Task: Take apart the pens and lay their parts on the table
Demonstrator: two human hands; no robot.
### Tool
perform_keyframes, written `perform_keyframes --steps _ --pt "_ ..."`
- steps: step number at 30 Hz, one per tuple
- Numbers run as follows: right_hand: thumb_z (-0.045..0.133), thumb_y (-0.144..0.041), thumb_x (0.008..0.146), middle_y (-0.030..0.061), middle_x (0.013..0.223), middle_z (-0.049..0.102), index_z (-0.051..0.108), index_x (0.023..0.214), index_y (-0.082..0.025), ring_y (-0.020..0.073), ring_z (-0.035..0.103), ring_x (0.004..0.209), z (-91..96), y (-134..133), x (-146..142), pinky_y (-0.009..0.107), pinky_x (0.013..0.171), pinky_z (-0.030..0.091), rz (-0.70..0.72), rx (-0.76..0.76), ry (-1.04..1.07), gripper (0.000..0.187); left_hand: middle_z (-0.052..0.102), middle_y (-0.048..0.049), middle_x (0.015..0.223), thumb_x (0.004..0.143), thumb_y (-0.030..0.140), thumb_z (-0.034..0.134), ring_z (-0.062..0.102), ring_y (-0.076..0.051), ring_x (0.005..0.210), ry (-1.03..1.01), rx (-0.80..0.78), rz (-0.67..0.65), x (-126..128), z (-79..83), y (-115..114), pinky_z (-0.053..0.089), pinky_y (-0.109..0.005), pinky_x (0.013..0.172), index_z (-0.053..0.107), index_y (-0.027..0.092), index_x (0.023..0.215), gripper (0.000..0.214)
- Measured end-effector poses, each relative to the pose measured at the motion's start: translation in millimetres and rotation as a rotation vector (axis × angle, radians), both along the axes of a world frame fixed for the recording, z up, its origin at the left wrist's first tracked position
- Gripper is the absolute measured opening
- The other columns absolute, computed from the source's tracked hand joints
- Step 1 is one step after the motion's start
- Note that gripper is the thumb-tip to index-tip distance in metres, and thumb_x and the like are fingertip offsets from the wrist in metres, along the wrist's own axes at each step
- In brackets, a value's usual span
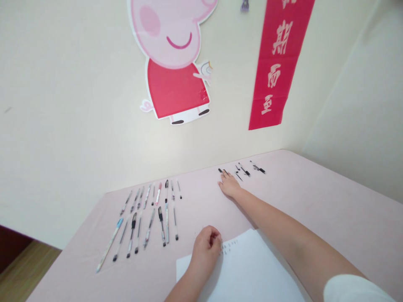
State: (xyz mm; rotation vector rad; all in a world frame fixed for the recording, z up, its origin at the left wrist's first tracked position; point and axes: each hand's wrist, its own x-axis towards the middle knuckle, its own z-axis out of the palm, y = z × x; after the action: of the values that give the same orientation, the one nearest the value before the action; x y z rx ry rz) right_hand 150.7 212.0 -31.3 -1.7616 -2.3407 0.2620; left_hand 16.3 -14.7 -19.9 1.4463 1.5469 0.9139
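My right hand (229,184) reaches to the far edge of the table, fingers stretched out and slightly apart over small black pen parts (220,170). The fingertips touch or hover just over them; I cannot tell which. Just right of that hand lie more black pen parts (243,170), and beyond them another small group of pen pieces (258,168). Near me, my left hand (207,245) rests by the upper left edge of a white sheet of paper (252,268), its fingers curled into a loose fist. Nothing shows in it. Small dark marks are on the paper beside it.
Two rows of pens and refills lie on the left, including a black-capped pen (132,235), a pink pen (158,193) and a blue-tipped pen (110,245). A pink cloth (315,197) covers the table, which meets the wall behind. A cartoon pig cutout (178,88) and red banner (277,79) hang there.
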Motion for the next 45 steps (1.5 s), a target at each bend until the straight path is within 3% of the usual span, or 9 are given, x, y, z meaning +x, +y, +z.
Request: perform_keyframes --steps 14,23,27,30,33,36,39,45 --pt "0.029 -0.042 0.089 0.0124 0.147 0.015 0.032 0.136 -0.007 0.0271 0.014 0.134 -2.8 7 -7 0.037 0.107 0.010 -0.028 -0.008 -0.010 0.059 0.050 0.0038 0.053 0.074 0.019 0.044 0.048 -0.011 0.051 -0.018 -0.010 0.001 0 0.9 0 0.035 -0.023 0.052 0.049 0.018 0.072 0.005" --pt "0.030 -0.036 0.089 0.0110 0.147 0.017 0.035 0.135 -0.012 0.0284 0.016 0.133 18.0 -11 -1 0.039 0.105 0.016 0.047 0.000 0.002 0.052 0.048 0.0046 0.052 0.074 0.019 0.044 0.047 -0.011 0.050 -0.005 0.005 -0.003 0 0.3 1 0.034 -0.023 0.052 0.049 0.018 0.071 0.005" --pt "0.036 -0.034 0.087 0.0125 0.145 0.025 0.042 0.131 -0.010 0.0281 0.017 0.133 33.8 -40 -2 0.038 0.105 0.015 0.125 0.019 0.006 0.050 0.048 0.0048 0.051 0.075 0.019 0.044 0.047 -0.011 0.050 -0.007 0.006 -0.009 0 1.5 1 0.034 -0.023 0.052 0.048 0.019 0.071 0.006" --pt "0.041 -0.029 0.084 0.0128 0.135 0.042 0.054 0.120 -0.013 0.0250 0.030 0.127 46.9 -79 -4 0.034 0.103 0.019 0.280 0.046 0.044 0.041 0.048 0.0049 0.051 0.073 0.018 0.044 0.047 -0.011 0.050 0.007 0.010 -0.015 0 2.6 0 0.034 -0.023 0.052 0.048 0.019 0.070 0.005" --pt "0.040 -0.023 0.084 0.0098 0.106 0.061 0.062 0.104 -0.016 0.0188 0.052 0.101 57.4 -123 -8 0.028 0.089 0.033 0.369 0.046 0.151 0.030 0.047 0.0051 0.051 0.072 0.016 0.043 0.047 -0.011 0.051 0.017 0.019 -0.020 0 3.1 0 0.034 -0.023 0.053 0.047 0.019 0.068 0.006" --pt "0.046 -0.022 0.080 0.0069 0.091 0.061 0.063 0.089 -0.016 0.0162 0.054 0.082 59.8 -157 -9 0.025 0.071 0.036 0.314 -0.016 0.177 0.021 0.047 0.0050 0.051 0.073 0.018 0.044 0.047 -0.012 0.052 0.026 0.045 -0.026 0 3.6 0 0.034 -0.023 0.053 0.047 0.019 0.067 0.006" --pt "0.045 -0.014 0.076 0.0036 0.079 0.060 0.061 0.081 -0.017 0.0136 0.052 0.070 52.9 -173 -9 0.023 0.061 0.033 0.282 -0.113 0.222 0.017 0.047 0.0048 0.052 0.073 0.021 0.045 0.046 -0.012 0.053 0.033 0.054 -0.035 0 5.6 0 0.033 -0.022 0.053 0.047 0.020 0.066 0.008" --pt "0.046 -0.012 0.069 0.0005 0.065 0.056 0.056 0.067 -0.017 0.0120 0.046 0.060 32.5 -173 -8 0.022 0.053 0.027 0.197 -0.227 0.346 0.011 0.045 0.0050 0.050 0.072 0.021 0.045 0.044 -0.012 0.051 0.044 0.056 -0.039 0 10.3 -1 0.032 -0.022 0.052 0.045 0.020 0.063 0.010"
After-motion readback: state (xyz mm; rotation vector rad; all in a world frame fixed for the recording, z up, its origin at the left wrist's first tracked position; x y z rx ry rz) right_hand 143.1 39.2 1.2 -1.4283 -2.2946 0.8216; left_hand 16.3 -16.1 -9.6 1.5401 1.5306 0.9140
